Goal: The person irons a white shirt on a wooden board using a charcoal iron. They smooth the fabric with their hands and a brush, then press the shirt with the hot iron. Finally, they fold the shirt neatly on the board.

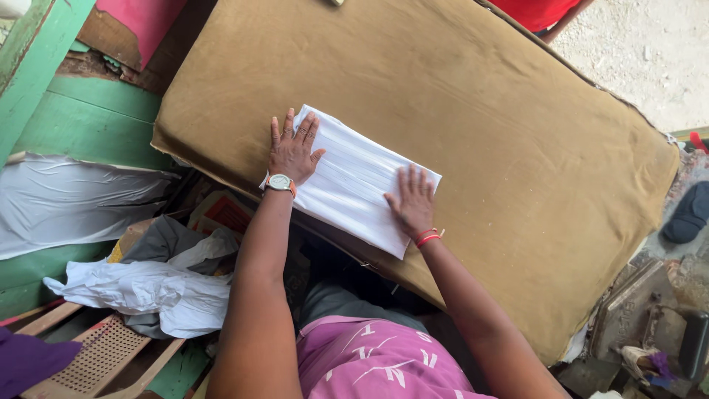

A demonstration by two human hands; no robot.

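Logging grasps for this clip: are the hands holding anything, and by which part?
Nothing is gripped. Both hands lie flat, fingers spread, on the folded white cloth: the left hand near its far end, the right hand near its near end.

Brown padded counter (517, 125) is lying bare beyond and right of the folded white cloth (354, 181); crumpled cloths (155, 288) (heaped) are crowding its left edge below.

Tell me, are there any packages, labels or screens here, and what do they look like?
Carton: below the padded table's near edge, left of the left arm; flat, orange-red and cream, mostly hidden.
Wristwatch: on the left hand's wrist; small round pale dial.
No signs or screens visible.
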